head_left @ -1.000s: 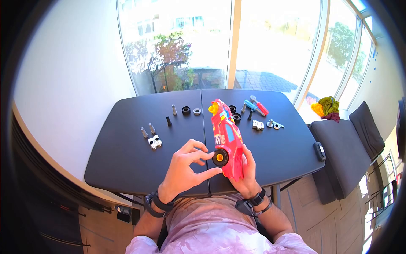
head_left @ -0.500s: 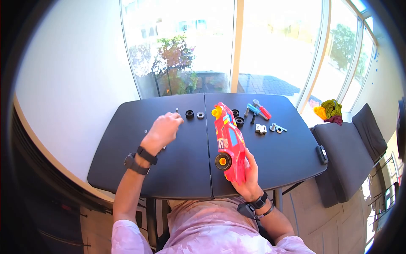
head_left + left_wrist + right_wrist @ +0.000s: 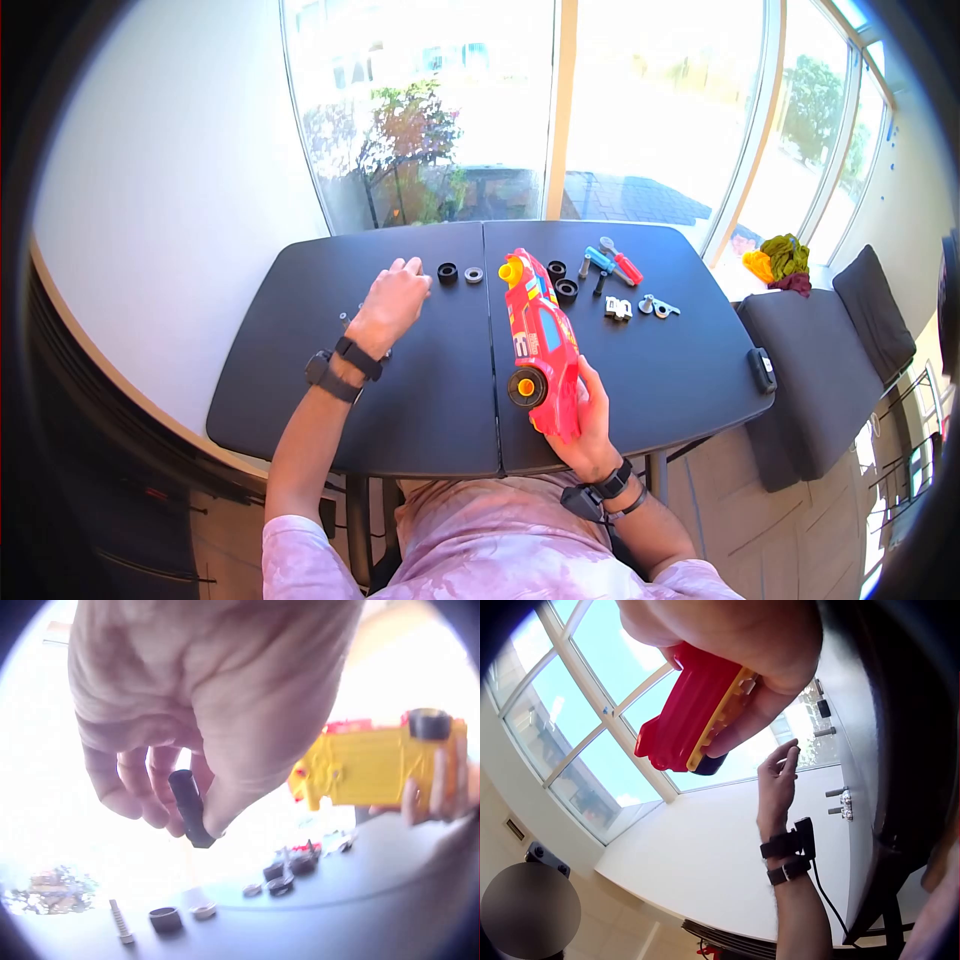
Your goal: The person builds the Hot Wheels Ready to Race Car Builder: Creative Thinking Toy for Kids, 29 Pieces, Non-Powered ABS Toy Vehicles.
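Note:
In the left wrist view my left hand pinches a short black bolt between thumb and fingertips, above the table. The head view has the same left hand over the table's left half, its fingers hiding the bolt. My right hand grips the rear of a red toy car, which is held nose-up. A black wheel with a yellow hub is on the car's lower left side. The car's yellow underside faces the left wrist camera.
Near the middle of the black table lie a black wheel and a grey ring. Right of the car are two black wheels, a blue-handled tool, a red-handled tool, a white part and a grey part.
My left hand has left the car's wheel and moved forward and left over the table, where it has picked up the black bolt. My right hand still holds the car in nearly the same place.

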A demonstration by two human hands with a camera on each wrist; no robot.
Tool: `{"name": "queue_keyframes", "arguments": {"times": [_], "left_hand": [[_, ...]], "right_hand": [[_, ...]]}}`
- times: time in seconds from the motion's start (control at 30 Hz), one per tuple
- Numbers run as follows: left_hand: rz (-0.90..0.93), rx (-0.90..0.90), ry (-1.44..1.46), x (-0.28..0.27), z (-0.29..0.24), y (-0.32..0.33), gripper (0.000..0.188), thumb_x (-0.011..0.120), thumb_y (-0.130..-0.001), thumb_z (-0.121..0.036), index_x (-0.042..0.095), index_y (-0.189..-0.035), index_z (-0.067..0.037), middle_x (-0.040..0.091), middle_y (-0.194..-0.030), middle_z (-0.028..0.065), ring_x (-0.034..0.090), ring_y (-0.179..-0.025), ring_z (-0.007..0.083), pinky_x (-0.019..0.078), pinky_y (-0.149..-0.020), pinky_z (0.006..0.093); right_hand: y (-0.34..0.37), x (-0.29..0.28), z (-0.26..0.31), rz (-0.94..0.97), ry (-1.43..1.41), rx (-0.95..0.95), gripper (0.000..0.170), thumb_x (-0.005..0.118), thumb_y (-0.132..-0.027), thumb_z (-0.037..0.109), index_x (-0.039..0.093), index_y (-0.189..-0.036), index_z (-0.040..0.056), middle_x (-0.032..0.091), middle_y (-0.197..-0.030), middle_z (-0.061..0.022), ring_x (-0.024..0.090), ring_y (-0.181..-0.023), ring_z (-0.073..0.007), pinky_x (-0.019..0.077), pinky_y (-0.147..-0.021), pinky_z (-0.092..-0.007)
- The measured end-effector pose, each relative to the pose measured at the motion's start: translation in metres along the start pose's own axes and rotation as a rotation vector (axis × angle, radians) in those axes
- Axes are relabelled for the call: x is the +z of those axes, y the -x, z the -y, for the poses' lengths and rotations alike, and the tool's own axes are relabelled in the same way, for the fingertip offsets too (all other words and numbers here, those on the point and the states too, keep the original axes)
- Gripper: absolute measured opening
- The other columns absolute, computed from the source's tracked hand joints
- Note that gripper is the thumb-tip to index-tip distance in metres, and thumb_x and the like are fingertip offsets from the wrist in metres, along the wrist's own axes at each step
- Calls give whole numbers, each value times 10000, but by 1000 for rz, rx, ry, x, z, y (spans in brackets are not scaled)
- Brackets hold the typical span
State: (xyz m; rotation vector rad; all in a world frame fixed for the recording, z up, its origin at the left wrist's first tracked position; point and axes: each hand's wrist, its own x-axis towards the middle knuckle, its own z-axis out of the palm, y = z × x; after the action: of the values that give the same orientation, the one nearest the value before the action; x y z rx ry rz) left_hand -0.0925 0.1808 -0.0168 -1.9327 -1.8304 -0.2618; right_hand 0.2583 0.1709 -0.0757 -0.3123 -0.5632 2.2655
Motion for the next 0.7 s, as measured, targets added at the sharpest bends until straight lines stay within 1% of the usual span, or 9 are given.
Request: {"name": "queue_keyframes", "arguments": {"times": [0.13, 0.23, 0.33, 0.37, 0.47, 0.5, 0.53, 0.63, 0.7], "left_hand": [[-322, 39, 480, -67, -43, 18, 161, 844, -954, -108, 844, -1111, -74, 789, -1023, 99, 734, -970, 254, 598, -841, 402], [-286, -97, 797, -117, -86, 48, 260, 882, -914, -61, 832, -1170, -46, 786, -948, 73, 725, -872, 178, 578, -801, 337], [-373, -120, 985, -118, -111, 72, 246, 881, -917, -91, 824, -1149, -31, 820, -936, 80, 754, -805, 156, 592, -777, 319], [-363, -136, 1057, -122, -119, 78, 251, 866, -925, -39, 830, -1173, -22, 825, -982, 77, 782, -862, 126, 604, -822, 291], [-386, -114, 1194, -121, -137, 88, 306, 848, -932, 7, 830, -1237, -22, 830, -1039, 86, 803, -903, 132, 614, -849, 281], [-373, -74, 1197, -117, -139, 91, 361, 835, -940, 37, 820, -1295, -26, 832, -1101, 100, 825, -953, 147, 625, -874, 279], [-360, -79, 1207, -116, -142, 94, 354, 836, -942, 34, 820, -1291, -25, 832, -1108, 100, 828, -965, 151, 628, -877, 281], [-325, -111, 1244, -110, -154, 98, 326, 838, -953, 26, 820, -1275, -21, 834, -1135, 98, 841, -1016, 169, 646, -893, 293], [-322, -109, 1245, -108, -155, 99, 329, 826, -947, 60, 817, -1271, 0, 819, -1169, 112, 834, -1023, 175, 644, -918, 287]], "right_hand": [[-1, -2, 0, -3, -11, -7, 584, 529, -1171, 507, 569, -1555, 69, 761, -1375, -85, 791, -1123, -192, 678, -844, -358], [1, 2, 0, -1, -3, -11, 579, 528, -1172, 504, 573, -1551, 68, 761, -1373, -86, 791, -1124, -190, 678, -855, -357], [2, 0, -1, -4, 11, -24, 583, 532, -1171, 507, 575, -1552, 68, 761, -1374, -85, 791, -1121, -187, 674, -865, -352], [3, 1, 0, 7, 16, -23, 585, 532, -1170, 509, 575, -1552, 68, 762, -1373, -84, 791, -1119, -185, 672, -865, -350], [5, 3, 0, 19, 30, -29, 592, 533, -1168, 517, 576, -1552, 69, 764, -1368, -82, 791, -1110, -182, 669, -860, -347], [6, 4, -1, 12, 35, -37, 593, 533, -1167, 518, 576, -1552, 69, 765, -1366, -81, 791, -1106, -180, 668, -855, -347], [6, 5, -1, 6, 40, -44, 594, 533, -1167, 520, 576, -1552, 69, 766, -1363, -80, 790, -1103, -179, 667, -851, -347], [4, -1, -1, 55, 59, -52, 637, 542, -1157, 538, 553, -1569, 52, 739, -1410, -104, 763, -1193, -204, 637, -956, -382], [3, -6, -1, 59, 53, -45, 643, 541, -1156, 539, 551, -1573, 48, 740, -1411, -106, 762, -1196, -206, 635, -962, -382]]}}
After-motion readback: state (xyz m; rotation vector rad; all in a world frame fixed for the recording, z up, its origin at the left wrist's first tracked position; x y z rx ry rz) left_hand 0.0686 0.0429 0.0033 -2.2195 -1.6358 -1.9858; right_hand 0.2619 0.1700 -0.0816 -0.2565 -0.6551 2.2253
